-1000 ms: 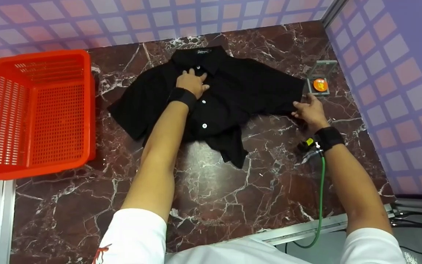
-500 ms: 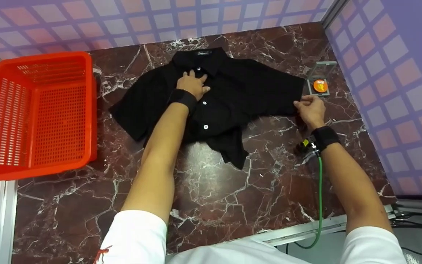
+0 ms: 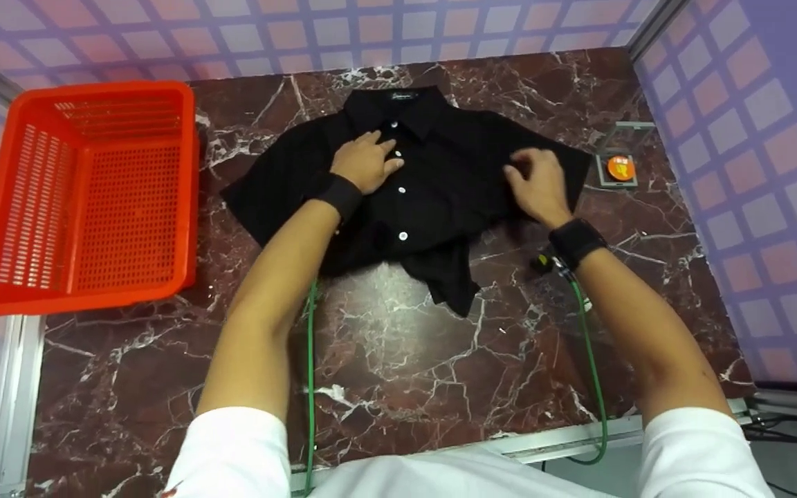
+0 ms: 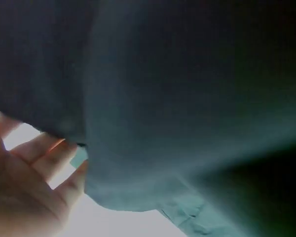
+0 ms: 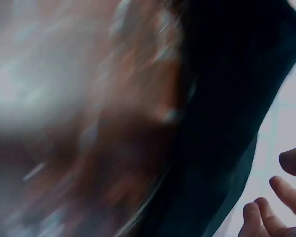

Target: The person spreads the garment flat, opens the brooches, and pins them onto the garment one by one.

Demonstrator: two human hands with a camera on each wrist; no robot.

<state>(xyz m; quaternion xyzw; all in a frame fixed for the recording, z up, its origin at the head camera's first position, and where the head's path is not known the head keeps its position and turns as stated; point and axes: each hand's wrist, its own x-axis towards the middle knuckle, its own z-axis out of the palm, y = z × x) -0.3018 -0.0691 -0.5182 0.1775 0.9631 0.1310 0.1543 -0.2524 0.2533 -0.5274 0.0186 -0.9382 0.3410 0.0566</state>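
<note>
A black short-sleeved button-up shirt with white buttons lies spread face up, collar at the far side and lower part folded under. My left hand rests on its chest beside the button line, fingers extended. Dark cloth fills most of the left wrist view, with the left fingers at its edge. Over the sleeve on the right is my right hand, thumb and fingers apart and loosely bent, holding nothing. The right wrist view has those fingers with a gap between them, near the dark cloth.
A red plastic basket stands at the left. Right of the sleeve sits a small clear-lidded case with an orange round piece. Green cables run from both wrists over the marble-patterned table. Patterned walls border the back and right.
My right hand has left the sleeve's hem and moved left over the sleeve. The left hand stays on the chest. The head view has shifted slightly.
</note>
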